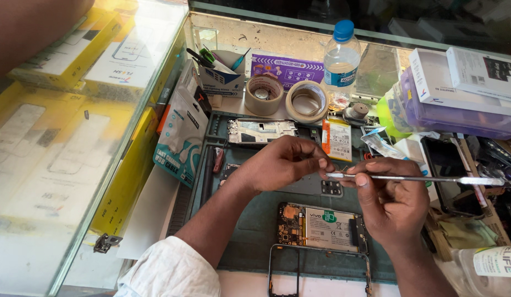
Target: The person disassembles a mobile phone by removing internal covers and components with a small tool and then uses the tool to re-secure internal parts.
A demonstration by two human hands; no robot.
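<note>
Tweezers (pixel 415 179) lie level across the right side of the bench, their long axis running left to right, with the fine tips pointing left and the broad tail out past the right hand (pixel 390 203). That hand pinches the shaft near the tip end between thumb and forefinger, other fingers curled. The left hand (pixel 283 163) comes in from the opposite side, fingers drawn narrow, thumb and forefinger closed right at the tweezer tips; whatever small part sits between them is too tiny to make out. The two hands nearly touch at that point, above the green work mat (pixel 250 231).

Directly below the hands, nearer the person, lies an opened phone (pixel 321 226), back cover off, its battery and circuit board exposed, long axis also left to right. The right hand is the nearer to it. A bare phone frame (pixel 261 131) rests at the mat's far edge, with two tape rolls (pixel 288 97) and a water bottle (pixel 341 60) behind it.
</note>
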